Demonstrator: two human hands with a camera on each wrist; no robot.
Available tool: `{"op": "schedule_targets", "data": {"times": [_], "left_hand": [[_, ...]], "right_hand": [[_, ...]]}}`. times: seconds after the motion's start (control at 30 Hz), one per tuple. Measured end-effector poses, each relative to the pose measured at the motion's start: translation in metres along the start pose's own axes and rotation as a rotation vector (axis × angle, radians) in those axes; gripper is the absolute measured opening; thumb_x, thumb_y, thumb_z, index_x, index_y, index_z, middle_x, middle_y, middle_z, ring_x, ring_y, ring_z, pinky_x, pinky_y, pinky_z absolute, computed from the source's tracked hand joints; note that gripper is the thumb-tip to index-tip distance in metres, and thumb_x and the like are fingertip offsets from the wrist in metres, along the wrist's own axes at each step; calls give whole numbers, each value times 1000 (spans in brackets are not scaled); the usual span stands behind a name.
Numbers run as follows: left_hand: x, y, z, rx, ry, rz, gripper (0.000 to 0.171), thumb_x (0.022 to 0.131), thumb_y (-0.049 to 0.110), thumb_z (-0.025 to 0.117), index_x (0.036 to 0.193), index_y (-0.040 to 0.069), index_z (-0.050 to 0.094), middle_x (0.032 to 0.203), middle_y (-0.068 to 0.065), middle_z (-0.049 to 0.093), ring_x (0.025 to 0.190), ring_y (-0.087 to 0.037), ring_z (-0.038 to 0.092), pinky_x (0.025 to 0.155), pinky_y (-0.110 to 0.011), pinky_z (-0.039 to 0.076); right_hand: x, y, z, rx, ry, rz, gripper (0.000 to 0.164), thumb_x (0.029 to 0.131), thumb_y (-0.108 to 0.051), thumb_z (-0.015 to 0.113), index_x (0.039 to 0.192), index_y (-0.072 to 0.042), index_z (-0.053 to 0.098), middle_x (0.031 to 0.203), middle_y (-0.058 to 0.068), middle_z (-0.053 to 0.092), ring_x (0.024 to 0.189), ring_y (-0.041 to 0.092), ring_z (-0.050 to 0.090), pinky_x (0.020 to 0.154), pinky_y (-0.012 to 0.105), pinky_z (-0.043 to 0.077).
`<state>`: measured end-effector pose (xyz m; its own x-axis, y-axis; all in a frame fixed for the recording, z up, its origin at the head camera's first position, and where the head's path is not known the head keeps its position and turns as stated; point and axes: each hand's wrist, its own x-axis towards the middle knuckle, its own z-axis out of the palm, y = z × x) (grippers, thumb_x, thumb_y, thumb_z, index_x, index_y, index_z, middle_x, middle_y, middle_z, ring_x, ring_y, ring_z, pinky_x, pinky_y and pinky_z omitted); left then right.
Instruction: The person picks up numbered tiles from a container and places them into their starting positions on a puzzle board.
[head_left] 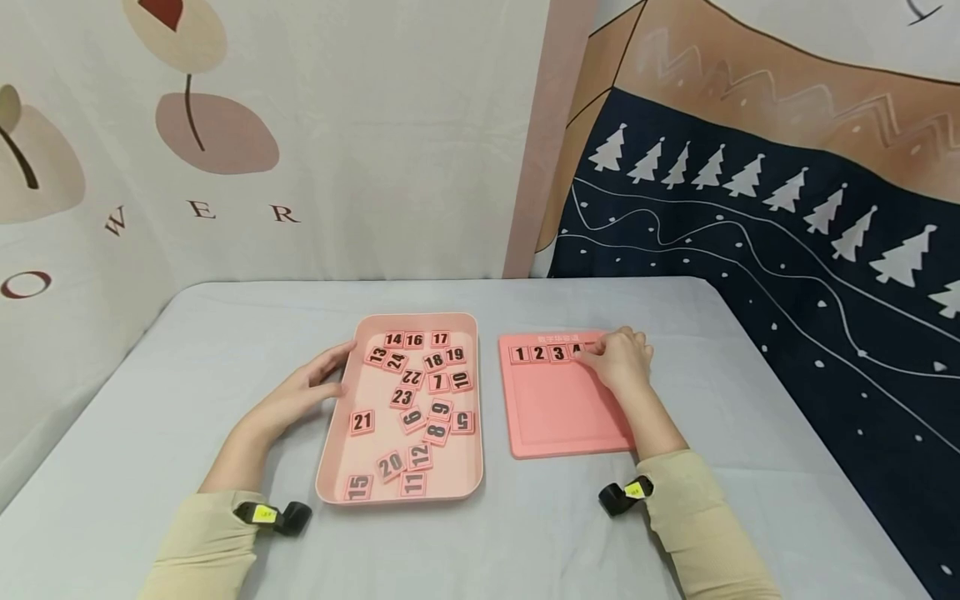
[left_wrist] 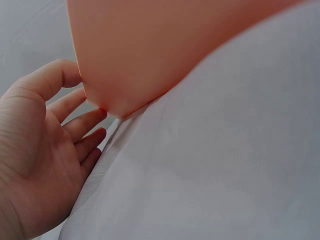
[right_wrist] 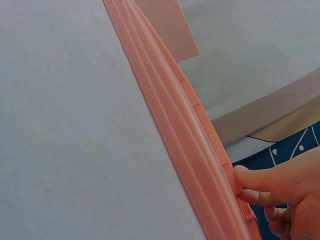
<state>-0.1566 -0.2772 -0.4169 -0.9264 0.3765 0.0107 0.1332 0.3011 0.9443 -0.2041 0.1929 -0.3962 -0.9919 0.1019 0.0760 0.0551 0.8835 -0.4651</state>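
Note:
My left hand (head_left: 298, 393) lies at the left side of a pale pink tray (head_left: 341, 450), its fingers spread and touching the tray's outer wall. In the left wrist view the left hand (left_wrist: 45, 135) has its fingertips at that wall. Loose number tiles, such as tile 21 (head_left: 362, 422), lie scattered and variously turned in the tray. On a darker pink square board (head_left: 566, 417), tiles 1, 2 and 3 (head_left: 557, 353) stand in a row along the top. Beside them my right hand (head_left: 624, 360) pinches tile 4 (head_left: 576, 350), partly covered by the thumb. The right wrist view shows the right hand (right_wrist: 295, 195) at the board's edge.
Pale cloth covers the table (head_left: 540, 533), and a narrow strip of it separates tray and board. Behind stands a light printed curtain (head_left: 390, 167); a dark cloth with white trees (head_left: 750, 242) hangs on the right.

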Motion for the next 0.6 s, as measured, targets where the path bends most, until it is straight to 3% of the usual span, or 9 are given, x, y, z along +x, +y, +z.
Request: {"op": "schedule_targets", "data": {"times": [0.17, 0.27, 0.43, 0.6], "left_hand": [[0, 0, 0, -1, -3, 2, 69, 92, 7, 59, 151, 4, 23, 156, -19, 19, 141, -38, 13, 112, -55, 7], [0, 0, -1, -1, -1, 2, 70, 92, 7, 59, 151, 3, 23, 155, -19, 19, 141, -38, 13, 112, -55, 7], [0, 0, -1, -4, 3, 3, 70, 91, 6, 59, 151, 2, 23, 155, -20, 18, 141, -38, 12, 112, -56, 6], [0, -1, -1, -6, -2, 3, 70, 91, 7, 59, 151, 2, 23, 155, -20, 18, 141, -38, 12, 112, -56, 6]], "right_hand": [[0, -1, -4, 12, 0, -10, 27, 83, -30, 75, 71, -7, 68, 97, 15, 53, 98, 35, 40, 87, 49, 29], [0, -5, -9, 30, 19, -47, 23, 83, -29, 75, 79, -7, 73, 102, 17, 54, 101, 36, 40, 91, 50, 28], [-7, -22, -19, 115, 44, -180, 24, 81, -26, 76, 93, -6, 75, 109, 16, 55, 108, 35, 39, 96, 53, 25], [-21, -47, -24, 177, 27, -358, 26, 76, -25, 82, 94, -8, 75, 107, 12, 53, 105, 32, 40, 88, 48, 28]]}}
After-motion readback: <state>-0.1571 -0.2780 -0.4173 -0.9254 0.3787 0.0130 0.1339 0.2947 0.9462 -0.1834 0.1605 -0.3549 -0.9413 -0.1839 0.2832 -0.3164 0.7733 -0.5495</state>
